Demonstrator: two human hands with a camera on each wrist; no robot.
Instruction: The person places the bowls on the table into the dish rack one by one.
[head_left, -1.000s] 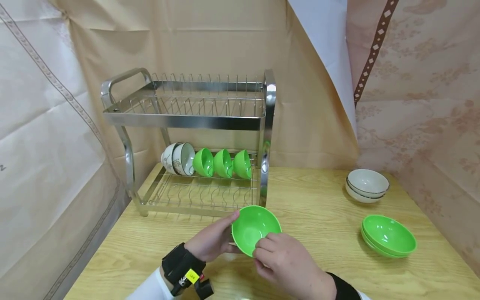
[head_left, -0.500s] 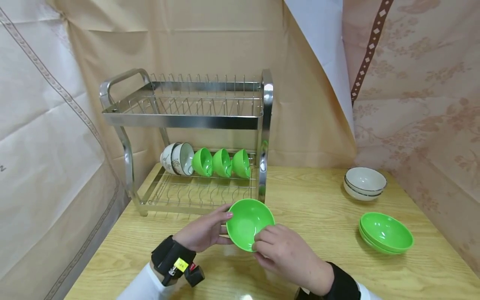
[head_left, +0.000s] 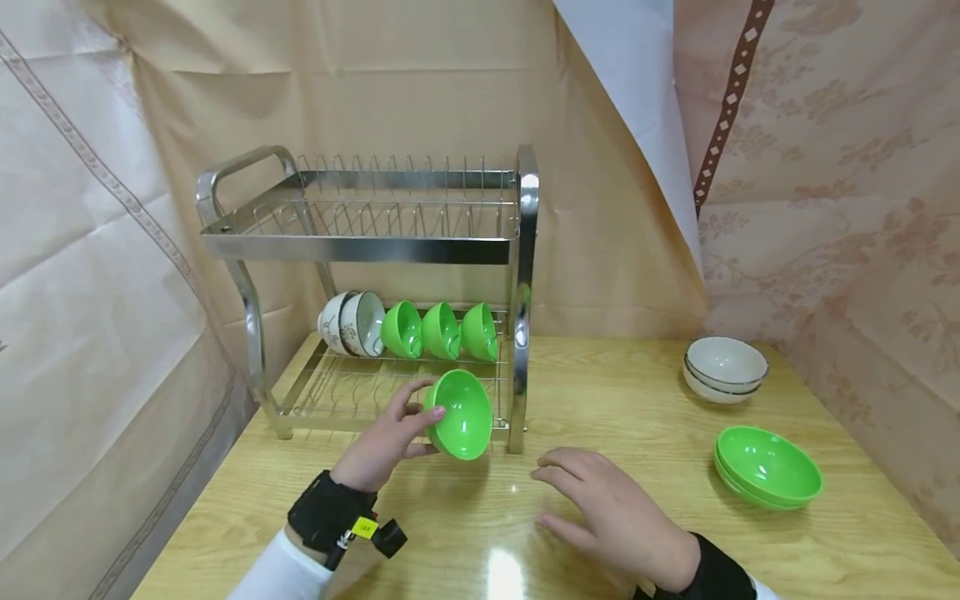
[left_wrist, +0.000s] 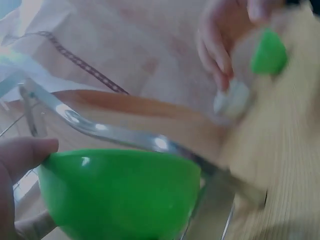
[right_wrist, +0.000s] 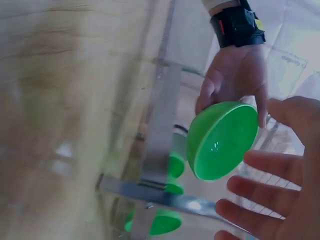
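In the head view my left hand [head_left: 386, 437] grips a green bowl [head_left: 463, 417] by its left side, thumb at the rim. The bowl is tilted, its mouth turned to the right, just in front of the rack's lower tier. My right hand [head_left: 600, 508] is apart from the bowl, over the table to its right, with fingers spread and nothing in them. The left wrist view shows the bowl's outer wall [left_wrist: 120, 192] close up. Behind the bowl stands a two-tier metal dish rack [head_left: 360, 248]. Its lower tier holds three small green bowls [head_left: 441, 331] and two patterned white bowls [head_left: 360, 323], all on edge.
Two stacked white bowls [head_left: 726, 367] stand at the right rear of the wooden table [head_left: 600, 392]. Nearer, also on the right, are stacked green bowls [head_left: 768, 467]. The rack's right upright [head_left: 525, 308] rises beside the held bowl. Cloth hangs behind and along both sides.
My right hand has let go of the green bowl and drawn off to the right. The left hand has carried the bowl left and toward the rack, turning it more on edge.
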